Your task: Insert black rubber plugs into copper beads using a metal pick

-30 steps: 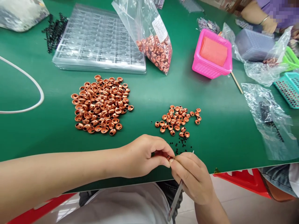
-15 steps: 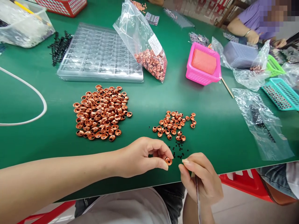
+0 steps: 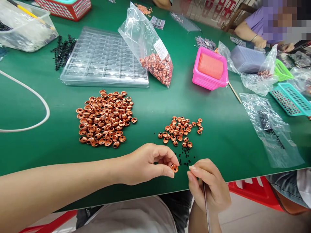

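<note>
My left hand pinches a small copper-coloured cup with a hole in it between thumb and fingers. To the right, apart from the cup, my right hand is closed, thumb and forefinger tips nearly together. A thin metal tool runs down from its palm; I cannot make out the tool's kind, or whether a tiny piece sits at the fingertips. Just beyond the hands lie tiny black bits, scattered below a small pile of copper-coloured cups. Further left is a larger pile of similar cups.
Behind the piles stand stacked clear plastic trays, a clear bag of copper-coloured parts and a pink basket. A white cable loops at left. On the right lie a flat plastic bag and a turquoise basket. A co-worker sits far right.
The view has shifted very slightly. Both hands keep nearly the same pose, the left on the copper-coloured cup and the right around the thin metal tool.
</note>
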A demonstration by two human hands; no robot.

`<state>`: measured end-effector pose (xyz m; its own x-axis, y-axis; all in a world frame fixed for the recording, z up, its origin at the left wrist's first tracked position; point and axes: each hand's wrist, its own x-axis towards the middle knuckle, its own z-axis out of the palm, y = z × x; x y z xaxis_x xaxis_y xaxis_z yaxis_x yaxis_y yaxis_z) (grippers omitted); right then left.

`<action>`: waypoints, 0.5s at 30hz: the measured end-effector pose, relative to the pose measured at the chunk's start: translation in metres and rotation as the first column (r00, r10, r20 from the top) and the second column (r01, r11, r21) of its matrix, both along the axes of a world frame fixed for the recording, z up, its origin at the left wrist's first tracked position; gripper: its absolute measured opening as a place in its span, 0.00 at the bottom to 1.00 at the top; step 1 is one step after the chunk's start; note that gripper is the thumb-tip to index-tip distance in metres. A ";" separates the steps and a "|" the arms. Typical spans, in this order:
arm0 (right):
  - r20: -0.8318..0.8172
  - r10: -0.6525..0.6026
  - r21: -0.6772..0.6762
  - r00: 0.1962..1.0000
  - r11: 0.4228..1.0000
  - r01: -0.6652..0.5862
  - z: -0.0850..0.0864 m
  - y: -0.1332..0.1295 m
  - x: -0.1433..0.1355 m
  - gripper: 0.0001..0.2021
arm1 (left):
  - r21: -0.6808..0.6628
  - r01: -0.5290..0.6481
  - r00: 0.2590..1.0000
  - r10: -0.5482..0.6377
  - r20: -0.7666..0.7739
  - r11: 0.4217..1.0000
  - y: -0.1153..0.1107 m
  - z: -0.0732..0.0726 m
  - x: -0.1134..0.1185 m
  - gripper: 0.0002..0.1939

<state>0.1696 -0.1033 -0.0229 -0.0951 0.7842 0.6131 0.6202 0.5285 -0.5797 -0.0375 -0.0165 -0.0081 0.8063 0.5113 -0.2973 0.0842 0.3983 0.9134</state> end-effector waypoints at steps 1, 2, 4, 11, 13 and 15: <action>-0.021 -0.007 0.004 1.000 1.000 0.007 0.000 0.000 -0.001 0.15 | 0.001 0.001 1.000 -0.001 0.001 1.000 0.000 0.000 0.000 0.09; -0.039 -0.013 0.008 0.999 1.000 0.013 0.000 0.000 -0.002 0.14 | 0.006 0.000 1.000 0.000 -0.001 1.000 0.000 0.000 0.000 0.09; -0.044 -0.020 0.006 0.999 1.000 0.021 0.000 0.000 -0.003 0.14 | 0.018 0.000 1.000 0.000 -0.007 1.000 0.000 0.000 0.000 0.09; -0.050 -0.030 0.003 0.998 1.000 0.030 -0.001 0.000 -0.003 0.13 | 0.053 -0.010 1.000 0.010 -0.008 0.999 -0.001 0.000 0.001 0.09; -0.057 -0.031 0.001 0.998 1.000 0.031 0.000 0.000 -0.003 0.13 | 0.067 -0.022 1.000 0.023 -0.004 0.997 -0.002 0.000 0.001 0.08; -0.058 -0.029 -0.003 0.998 1.000 0.029 -0.001 0.000 -0.003 0.14 | 0.055 -0.044 0.999 0.044 0.004 0.998 -0.003 -0.001 0.001 0.08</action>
<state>0.1663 -0.1033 -0.0238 -0.0368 0.7873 0.6155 0.6003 0.5098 -0.6162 -0.0363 -0.0199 -0.0093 0.7837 0.5615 -0.2656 0.0651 0.3510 0.9341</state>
